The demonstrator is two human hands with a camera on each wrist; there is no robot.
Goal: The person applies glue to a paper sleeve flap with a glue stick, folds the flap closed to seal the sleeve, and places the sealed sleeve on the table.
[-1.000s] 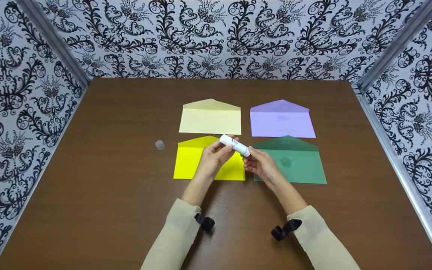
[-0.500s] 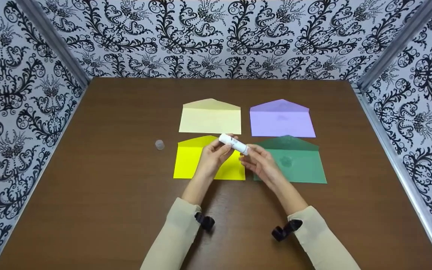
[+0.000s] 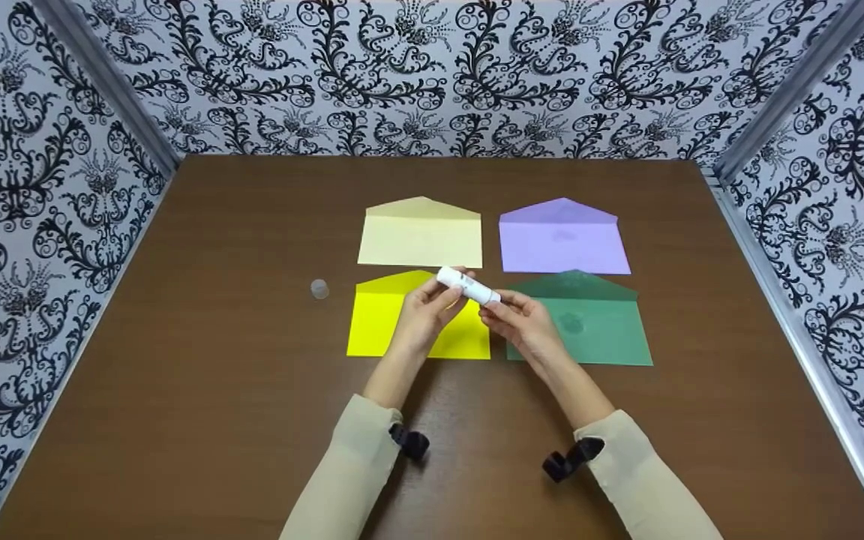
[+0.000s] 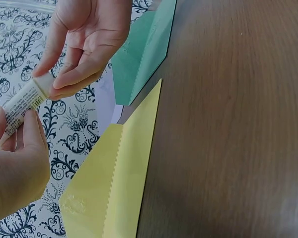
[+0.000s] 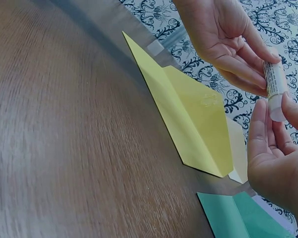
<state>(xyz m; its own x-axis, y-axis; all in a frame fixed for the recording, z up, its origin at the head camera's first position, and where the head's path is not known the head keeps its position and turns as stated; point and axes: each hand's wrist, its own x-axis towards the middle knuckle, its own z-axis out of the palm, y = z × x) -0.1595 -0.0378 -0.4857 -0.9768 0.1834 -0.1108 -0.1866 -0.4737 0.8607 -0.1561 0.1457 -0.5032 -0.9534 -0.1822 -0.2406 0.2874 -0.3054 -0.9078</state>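
Observation:
A white glue stick (image 3: 468, 285) is held slantwise between both hands, above the bright yellow envelope (image 3: 372, 330) and the green envelope (image 3: 612, 330). My left hand (image 3: 423, 319) grips its barrel, with printed small text and a barcode showing in the left wrist view. At the lower end, the thumb and fingertips of my right hand (image 3: 529, 326) pinch the glue stick's base (image 5: 275, 110). The envelopes lie with their pointed flaps unfolded away from me. A shiny smear (image 4: 74, 204) marks the yellow flap in the left wrist view.
Behind these two lie a pale cream envelope (image 3: 421, 244) and a purple envelope (image 3: 563, 251), flaps also unfolded. A small translucent cap (image 3: 319, 289) sits on the brown table (image 3: 177, 375) to the left. Patterned panels (image 3: 432, 75) enclose the back and sides.
My right hand's fingers have shifted around the glue stick's base, loosening and then pinching it again. My left hand and the envelopes have stayed practically in place.

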